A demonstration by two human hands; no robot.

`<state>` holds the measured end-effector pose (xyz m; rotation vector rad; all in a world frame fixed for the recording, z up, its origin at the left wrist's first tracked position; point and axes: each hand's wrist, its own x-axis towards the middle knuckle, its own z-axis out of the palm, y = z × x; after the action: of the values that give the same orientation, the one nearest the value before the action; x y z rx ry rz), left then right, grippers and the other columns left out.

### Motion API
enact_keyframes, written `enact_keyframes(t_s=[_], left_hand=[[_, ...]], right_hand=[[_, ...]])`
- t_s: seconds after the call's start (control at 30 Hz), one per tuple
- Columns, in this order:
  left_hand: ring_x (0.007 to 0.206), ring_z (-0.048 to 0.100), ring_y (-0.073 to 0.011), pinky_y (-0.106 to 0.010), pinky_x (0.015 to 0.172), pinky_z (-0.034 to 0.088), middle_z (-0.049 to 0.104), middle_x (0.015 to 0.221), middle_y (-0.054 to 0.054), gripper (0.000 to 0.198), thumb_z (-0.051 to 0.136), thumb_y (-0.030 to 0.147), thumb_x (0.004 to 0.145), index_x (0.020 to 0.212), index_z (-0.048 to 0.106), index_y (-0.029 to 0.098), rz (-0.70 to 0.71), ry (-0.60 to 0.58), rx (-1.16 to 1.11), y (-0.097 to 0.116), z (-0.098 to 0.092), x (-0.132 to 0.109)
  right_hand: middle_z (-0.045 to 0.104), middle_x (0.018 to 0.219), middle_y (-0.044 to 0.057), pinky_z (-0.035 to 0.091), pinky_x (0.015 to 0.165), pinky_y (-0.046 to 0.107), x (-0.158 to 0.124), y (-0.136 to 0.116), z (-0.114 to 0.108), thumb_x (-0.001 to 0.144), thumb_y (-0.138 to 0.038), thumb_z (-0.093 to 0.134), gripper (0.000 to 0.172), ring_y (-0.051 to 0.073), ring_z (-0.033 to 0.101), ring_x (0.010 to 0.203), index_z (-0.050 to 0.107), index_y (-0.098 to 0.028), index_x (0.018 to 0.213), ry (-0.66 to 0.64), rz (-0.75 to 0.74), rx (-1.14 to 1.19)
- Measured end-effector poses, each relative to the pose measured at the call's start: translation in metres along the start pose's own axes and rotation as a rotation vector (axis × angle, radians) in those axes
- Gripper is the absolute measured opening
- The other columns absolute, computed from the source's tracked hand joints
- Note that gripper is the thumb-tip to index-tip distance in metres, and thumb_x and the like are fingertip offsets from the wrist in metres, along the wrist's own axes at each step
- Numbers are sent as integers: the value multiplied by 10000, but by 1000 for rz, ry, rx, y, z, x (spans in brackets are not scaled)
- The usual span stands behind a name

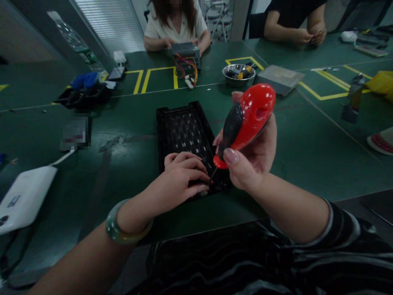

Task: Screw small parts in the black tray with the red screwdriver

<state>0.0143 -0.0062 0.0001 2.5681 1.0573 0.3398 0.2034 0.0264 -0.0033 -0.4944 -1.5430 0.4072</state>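
My right hand (248, 157) grips a screwdriver (247, 119) with a glossy red and black handle, and its thin shaft slants down towards my left fingertips. My left hand (184, 174) lies curled over the near end of a black ribbed plastic tray (184, 131), holding it down on the green mat. The screwdriver tip is hidden at my left fingers, so I cannot tell what it touches. A pale green bangle (127, 227) circles my left wrist.
A steel bowl (238, 75) of small tools stands beyond the tray. Across the green bench, a co-worker's hands (182, 44) hold a grey metal box (186, 55) with coloured wires. Another person's clasped hands (308, 37) rest at the far right. A white device (24, 198) lies at the left.
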Motion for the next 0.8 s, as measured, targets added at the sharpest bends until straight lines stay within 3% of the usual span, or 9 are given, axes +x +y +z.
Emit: enact_keyframes(t_s=[0.33,0.43,0.53,0.67,0.8], left_hand=[[1160,517,-279,-498,1023,253,708,1130,-8,115,710,375,916,1004,771,333,0,6,-17,1,-1,0],[1159,524,-278,-493,1023,258,711,1120,-3,109,693,353,926,997,771,327,-8,11,-33,1,-1,0],[1143,531,-273,-494,1035,254,717,1083,-3,115,678,350,935,994,774,327,-14,7,-42,1,-1,-1],[1142,530,-275,-503,1050,247,724,1072,-6,130,691,400,925,990,778,329,-14,3,-44,1,-1,-1],[1231,491,-299,-507,1033,240,697,1201,-3,162,683,434,927,1042,764,352,-4,7,-29,-1,0,-1]], right_hand=[[568,1398,84,662,820,434,-6,9,-6,829,-660,597,694,299,696,1078,374,-362,1414,-135,112,-61],[567,1406,67,652,880,463,-4,10,-6,828,-670,583,700,306,685,1125,355,-374,1420,-161,51,-61],[561,1415,53,651,880,470,-2,11,-7,834,-658,556,689,292,699,1092,341,-393,1433,-196,-8,-3],[583,1386,95,662,765,450,1,12,-8,819,-669,574,716,265,722,917,401,-331,1426,-290,93,63],[604,1328,114,654,741,443,1,5,-4,902,-665,494,670,226,710,862,384,-258,1422,-272,174,103]])
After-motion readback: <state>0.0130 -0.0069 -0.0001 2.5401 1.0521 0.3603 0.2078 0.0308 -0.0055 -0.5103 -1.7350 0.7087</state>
